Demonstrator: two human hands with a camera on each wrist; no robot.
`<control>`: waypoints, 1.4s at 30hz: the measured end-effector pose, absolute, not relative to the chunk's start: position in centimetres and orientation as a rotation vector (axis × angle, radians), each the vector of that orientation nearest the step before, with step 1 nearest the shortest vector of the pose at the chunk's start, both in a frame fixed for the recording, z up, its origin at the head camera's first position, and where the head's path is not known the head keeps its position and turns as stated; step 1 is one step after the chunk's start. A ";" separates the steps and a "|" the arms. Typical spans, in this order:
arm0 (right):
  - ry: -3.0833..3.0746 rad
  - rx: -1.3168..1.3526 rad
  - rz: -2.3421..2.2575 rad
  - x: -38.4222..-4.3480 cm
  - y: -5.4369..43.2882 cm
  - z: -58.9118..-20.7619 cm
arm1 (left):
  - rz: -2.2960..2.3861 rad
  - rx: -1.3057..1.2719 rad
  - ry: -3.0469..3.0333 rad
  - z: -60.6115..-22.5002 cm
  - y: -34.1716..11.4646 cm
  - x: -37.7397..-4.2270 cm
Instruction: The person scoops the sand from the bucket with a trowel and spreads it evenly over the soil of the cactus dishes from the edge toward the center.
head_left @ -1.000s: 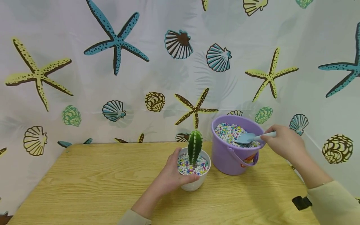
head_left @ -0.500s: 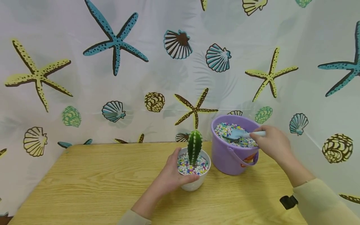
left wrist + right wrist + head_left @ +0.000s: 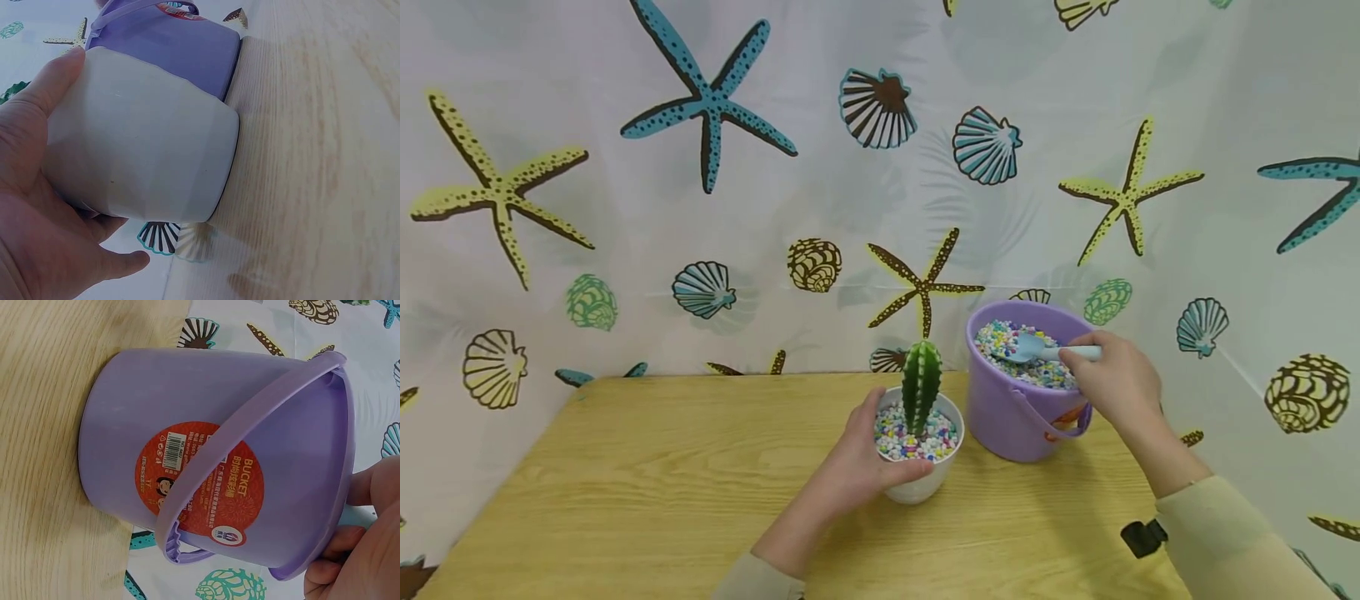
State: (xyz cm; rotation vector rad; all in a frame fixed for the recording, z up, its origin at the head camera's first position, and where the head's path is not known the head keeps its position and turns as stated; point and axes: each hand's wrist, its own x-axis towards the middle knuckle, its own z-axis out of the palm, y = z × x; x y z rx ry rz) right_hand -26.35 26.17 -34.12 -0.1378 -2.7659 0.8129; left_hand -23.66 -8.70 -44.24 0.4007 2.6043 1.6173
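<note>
A green cactus (image 3: pixel 921 387) stands upright in a white flowerpot (image 3: pixel 916 485), among small multicoloured pebbles. My left hand (image 3: pixel 856 467) holds the pot from the left, its thumb across the near side. In the left wrist view the pot (image 3: pixel 147 137) stands on the table between thumb and fingers. A purple bucket (image 3: pixel 1006 417) of similar pebbles (image 3: pixel 996 336) is right beside it. Over the bucket's right rim, my right hand (image 3: pixel 1122 379) grips the handle of a light blue toy shovel (image 3: pixel 1028 347). The shovel's blade lies among the pebbles; its tip is hard to make out.
The bucket's handle (image 3: pixel 250 419) hangs down on its near side, over a red label (image 3: pixel 200 481). Both containers stand on a wooden table (image 3: pixel 685 475). Behind the table hangs a white curtain (image 3: pixel 760 208) printed with starfish and shells.
My right hand has moved left with the shovel, pushing its blade from the bucket's near right part toward the middle of the pebbles. My left hand stays on the pot.
</note>
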 end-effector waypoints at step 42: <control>-2.573 -0.214 1.171 -24.9 28.1 -34.4 | 1.615 0.382 2.598 -44.2 -8.8 -23.8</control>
